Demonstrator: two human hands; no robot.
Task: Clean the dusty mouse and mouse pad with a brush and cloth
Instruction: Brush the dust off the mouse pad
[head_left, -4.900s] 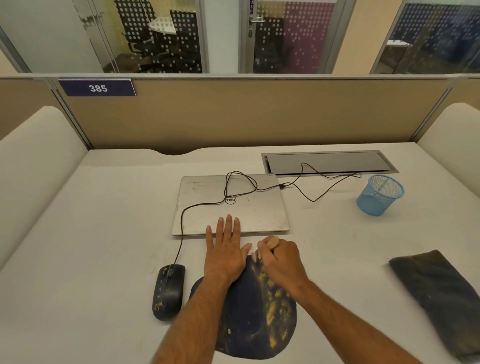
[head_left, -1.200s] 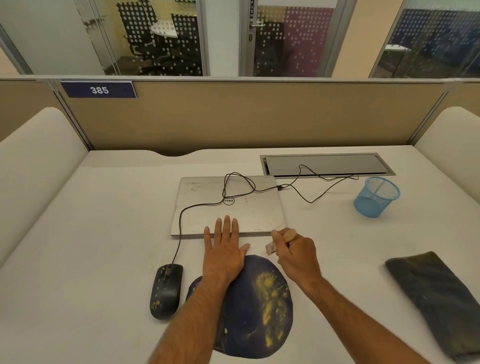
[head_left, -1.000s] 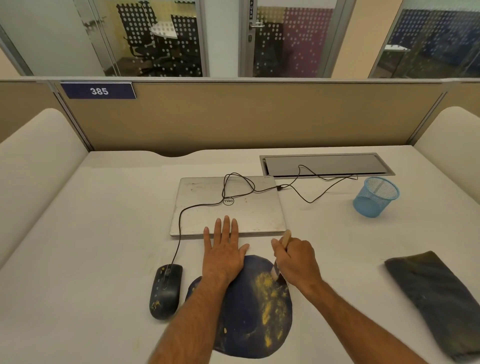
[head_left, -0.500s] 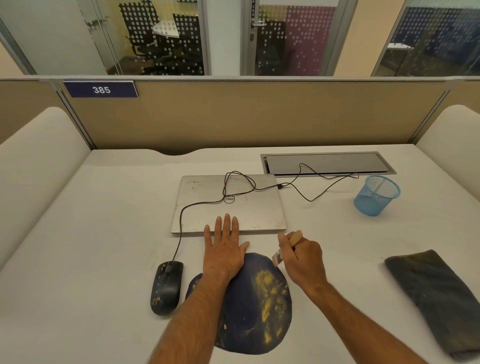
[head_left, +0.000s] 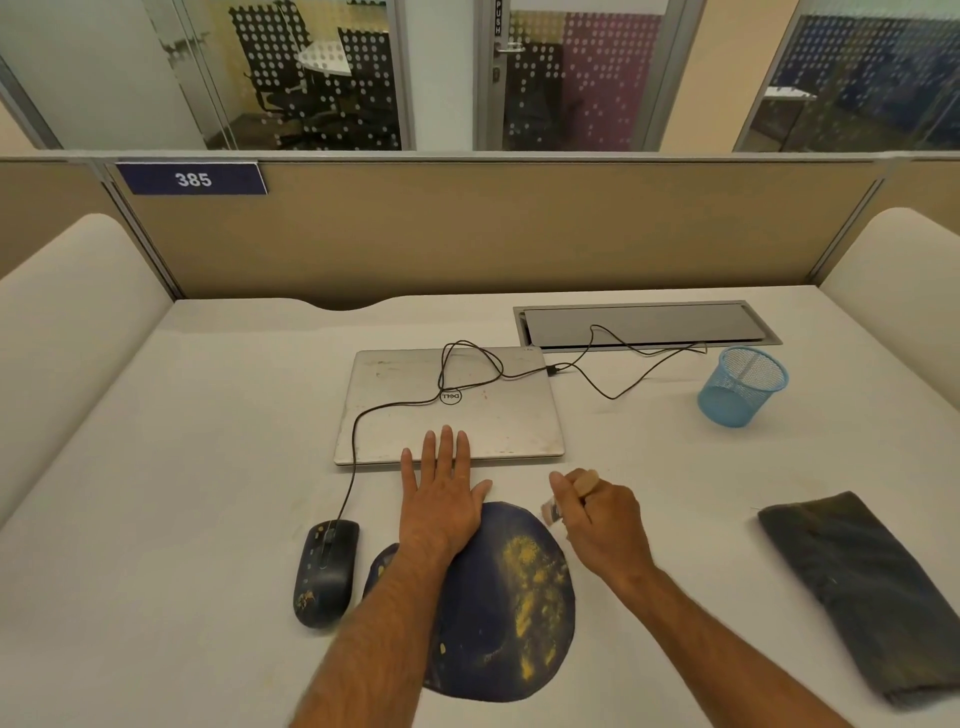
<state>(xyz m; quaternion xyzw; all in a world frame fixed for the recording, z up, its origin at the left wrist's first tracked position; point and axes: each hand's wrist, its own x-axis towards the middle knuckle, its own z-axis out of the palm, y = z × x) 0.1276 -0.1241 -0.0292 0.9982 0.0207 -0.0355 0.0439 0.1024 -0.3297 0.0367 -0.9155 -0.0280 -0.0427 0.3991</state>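
Mouse pad (head_left: 498, 613): dark blue, rounded, lying flat on the white desk (head_left: 182, 519) near its front edge, long axis running front to back; yellow dust streaking its right half, a few specks sitting near its left edge; left hand (head_left: 441, 501) lying palm-down across its far left corner, fingers straight and reaching onto the front edge of the closed silver laptop (head_left: 449, 405). Mouse (head_left: 324, 571): black, sitting just left of the pad without touching it, long axis front to back, nose pointing away toward the laptop, cable (head_left: 358, 467) running up over the lid; yellow flecks showing on its near end. Brush (head_left: 569, 496): right hand (head_left: 605, 525) gripping it with curled fingers just beyond the pad's far right edge; pale wooden handle end sticking up and away, bristle end pointing down-left, blurred. Cloth (head_left: 857, 592): dark, dusty, lying well right of the pad, long axis slanting from far-left to near-right. Blue mesh cup (head_left: 740, 387): standing far right, tilting slightly.
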